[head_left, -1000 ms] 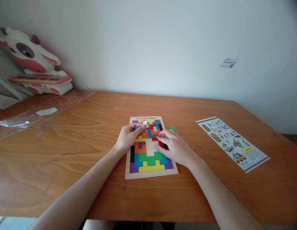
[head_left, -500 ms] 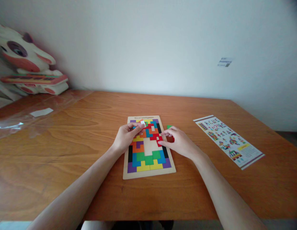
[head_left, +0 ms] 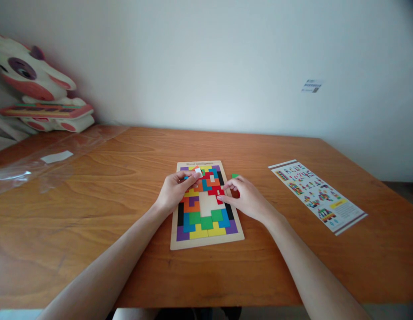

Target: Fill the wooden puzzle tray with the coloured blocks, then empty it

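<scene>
Left of centre in the frame, the left hand (head_left: 174, 190) pinches a white piece (head_left: 199, 173) over the puzzle board (head_left: 206, 243), as a second ago. At centre, the red piece (head_left: 219, 202), tilted half a second ago, sits straighter. The right hand (head_left: 247, 196) has shifted rightward, thumb touching red; whether its fingers grip, I cannot tell.

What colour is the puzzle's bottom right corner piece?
The piece is purple, clearest in the head view.
</scene>
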`<action>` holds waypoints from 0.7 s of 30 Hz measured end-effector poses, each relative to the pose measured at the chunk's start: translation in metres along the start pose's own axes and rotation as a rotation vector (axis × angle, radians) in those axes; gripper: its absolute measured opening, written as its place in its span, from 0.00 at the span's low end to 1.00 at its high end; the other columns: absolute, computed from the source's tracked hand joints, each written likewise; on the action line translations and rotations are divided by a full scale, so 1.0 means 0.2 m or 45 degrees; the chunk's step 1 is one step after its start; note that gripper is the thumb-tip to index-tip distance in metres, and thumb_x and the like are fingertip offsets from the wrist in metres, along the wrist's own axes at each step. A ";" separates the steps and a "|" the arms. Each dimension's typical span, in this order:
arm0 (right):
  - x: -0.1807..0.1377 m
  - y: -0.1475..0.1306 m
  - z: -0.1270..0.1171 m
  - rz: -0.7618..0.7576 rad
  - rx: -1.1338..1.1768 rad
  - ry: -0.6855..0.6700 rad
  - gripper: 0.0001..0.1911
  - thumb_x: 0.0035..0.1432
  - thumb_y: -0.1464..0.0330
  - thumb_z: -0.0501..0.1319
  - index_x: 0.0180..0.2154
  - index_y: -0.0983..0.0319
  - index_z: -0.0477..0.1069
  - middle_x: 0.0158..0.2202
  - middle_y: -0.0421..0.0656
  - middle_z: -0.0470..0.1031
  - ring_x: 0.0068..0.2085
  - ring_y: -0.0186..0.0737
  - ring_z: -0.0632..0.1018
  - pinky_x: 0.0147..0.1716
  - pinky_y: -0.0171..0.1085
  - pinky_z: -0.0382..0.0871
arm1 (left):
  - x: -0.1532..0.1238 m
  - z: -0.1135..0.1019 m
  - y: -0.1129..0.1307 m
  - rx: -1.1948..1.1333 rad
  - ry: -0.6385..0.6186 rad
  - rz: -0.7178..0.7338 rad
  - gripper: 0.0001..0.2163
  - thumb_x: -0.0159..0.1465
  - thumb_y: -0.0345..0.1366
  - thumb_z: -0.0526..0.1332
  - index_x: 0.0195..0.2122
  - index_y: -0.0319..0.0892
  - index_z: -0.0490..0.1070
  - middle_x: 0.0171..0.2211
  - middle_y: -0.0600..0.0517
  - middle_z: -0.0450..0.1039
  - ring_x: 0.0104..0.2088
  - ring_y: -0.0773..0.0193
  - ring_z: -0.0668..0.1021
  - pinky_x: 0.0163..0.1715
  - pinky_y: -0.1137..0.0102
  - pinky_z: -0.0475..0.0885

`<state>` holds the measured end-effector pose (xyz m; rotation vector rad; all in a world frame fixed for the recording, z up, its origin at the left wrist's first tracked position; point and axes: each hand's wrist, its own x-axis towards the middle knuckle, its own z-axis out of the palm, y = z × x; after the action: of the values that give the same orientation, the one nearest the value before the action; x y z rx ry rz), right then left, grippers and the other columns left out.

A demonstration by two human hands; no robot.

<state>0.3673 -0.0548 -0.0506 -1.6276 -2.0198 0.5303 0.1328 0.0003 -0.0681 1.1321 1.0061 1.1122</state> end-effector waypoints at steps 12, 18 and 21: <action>0.00 -0.02 0.01 0.118 0.077 -0.026 0.20 0.50 0.59 0.74 0.42 0.58 0.74 0.45 0.46 0.69 0.46 0.46 0.74 0.50 0.49 0.70 | -0.01 0.01 0.01 0.035 -0.001 0.013 0.19 0.51 0.51 0.74 0.33 0.40 0.79 0.30 0.51 0.79 0.30 0.67 0.78 0.36 0.72 0.74; 0.00 -0.01 0.02 0.115 0.097 -0.024 0.19 0.50 0.60 0.74 0.42 0.58 0.75 0.45 0.46 0.70 0.47 0.46 0.74 0.51 0.49 0.69 | -0.01 0.01 0.02 0.025 0.005 0.008 0.19 0.50 0.51 0.74 0.32 0.40 0.79 0.29 0.52 0.79 0.29 0.68 0.77 0.34 0.73 0.73; 0.00 -0.01 0.03 0.105 0.101 -0.012 0.20 0.49 0.59 0.74 0.43 0.58 0.75 0.46 0.46 0.70 0.48 0.47 0.74 0.51 0.49 0.69 | -0.01 0.01 0.02 0.029 -0.003 0.015 0.18 0.51 0.50 0.74 0.33 0.41 0.79 0.29 0.52 0.79 0.29 0.68 0.77 0.34 0.73 0.73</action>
<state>0.3633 -0.0553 -0.0544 -1.6694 -1.9202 0.6406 0.1342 -0.0012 -0.0644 1.1586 1.0138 1.1107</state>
